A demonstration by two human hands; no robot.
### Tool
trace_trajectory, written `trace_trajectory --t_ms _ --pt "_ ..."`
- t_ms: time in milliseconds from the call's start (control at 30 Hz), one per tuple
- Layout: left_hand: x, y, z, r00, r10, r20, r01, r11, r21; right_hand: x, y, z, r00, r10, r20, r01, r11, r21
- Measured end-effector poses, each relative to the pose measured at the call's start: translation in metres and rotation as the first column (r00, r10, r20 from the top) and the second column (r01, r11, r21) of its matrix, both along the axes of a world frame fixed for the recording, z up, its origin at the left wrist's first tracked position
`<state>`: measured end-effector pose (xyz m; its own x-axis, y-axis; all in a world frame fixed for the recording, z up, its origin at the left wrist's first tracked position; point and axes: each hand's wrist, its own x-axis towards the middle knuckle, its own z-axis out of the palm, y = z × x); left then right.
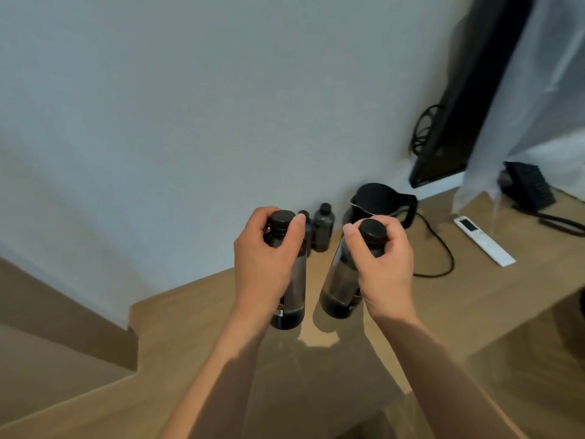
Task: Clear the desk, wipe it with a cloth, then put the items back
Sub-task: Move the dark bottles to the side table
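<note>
1. Two dark bottles are in the hands, one each, just above the wooden bench [196,315].
2. One bottle, the left bottle [292,289], is held near its cap by the left hand [269,258], fingers curled round the neck. It hangs almost straight up.
3. One more, the right bottle [340,286], is held the same way by the right hand [384,264]. It tilts, with its bottom leaning toward the other bottle.
4. Holding by the neck lets each hand carry a bottle alone, so both go at once.
5. Whether the bottoms touch the bench, I cannot tell.
6. Behind them, two small bottles [323,226] stand by the wall.
7. Next to those sits a black kettle [381,202] with its cord [443,251] trailing.
8. Farther right lies a white remote [482,240].
</note>
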<state>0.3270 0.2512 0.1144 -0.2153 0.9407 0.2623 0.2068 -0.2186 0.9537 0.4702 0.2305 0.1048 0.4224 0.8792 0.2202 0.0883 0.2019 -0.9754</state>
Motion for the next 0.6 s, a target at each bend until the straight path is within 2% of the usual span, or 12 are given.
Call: trace_trajectory --t_ms 267,433,600 --pt "0.128 -0.026 0.008 0.98 -0.178 -0.094 0.184 0.981 0.056 0.125 -0.058 0.001 0.977 -0.211 -0.003 0.211 0.976 0.045" --pt "0.25 -0.055 0.008 0.952 -0.28 -0.126 0.294 0.949 0.112 0.241 -0.111 0.006 0.953 -0.303 0.0 0.303 0.952 0.038" --pt "0.374 -0.093 0.01 0.911 -0.385 -0.149 0.408 0.892 0.194 0.353 -0.167 0.003 0.889 -0.457 0.046 0.455 0.89 0.042"
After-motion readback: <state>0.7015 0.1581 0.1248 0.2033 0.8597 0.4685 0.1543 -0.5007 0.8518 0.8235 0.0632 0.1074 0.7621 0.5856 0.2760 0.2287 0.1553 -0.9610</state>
